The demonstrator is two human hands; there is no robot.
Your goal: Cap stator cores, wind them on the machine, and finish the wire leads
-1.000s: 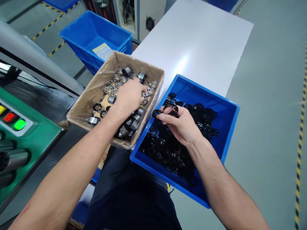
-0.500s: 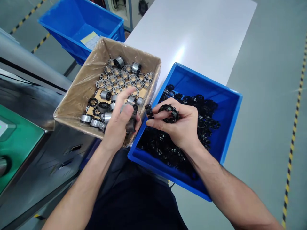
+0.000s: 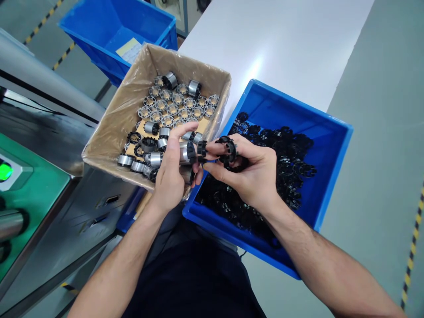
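My left hand (image 3: 172,176) is held over the near right corner of a plastic-lined carton (image 3: 112,110). It grips silver metal rings; the upper one is a metal ring with a black toothed end (image 3: 186,152), and a second lies lower, partly behind the fingers. My right hand (image 3: 256,172), over the left side of a blue bin (image 3: 331,132), pinches a small black toothed plastic ring (image 3: 201,149) at its fingertips. More black plastic rings (image 3: 228,148) hang around its fingers. The pinched ring is right beside the metal ring's black end; whether they touch I cannot tell.
Inside the carton, bare metal rings (image 3: 172,109) stand in rows, with black-ended ones nearer me. Black plastic rings (image 3: 288,141) fill much of the blue bin. Both containers adjoin a white table (image 3: 281,35). Another blue bin (image 3: 99,26) is behind; a green-topped machine (image 3: 39,203) stands left.
My right hand has brought the pinched black ring left to the metal ring in my left hand. The left hand has turned, showing the metal ring's black end. The view has shifted slightly.
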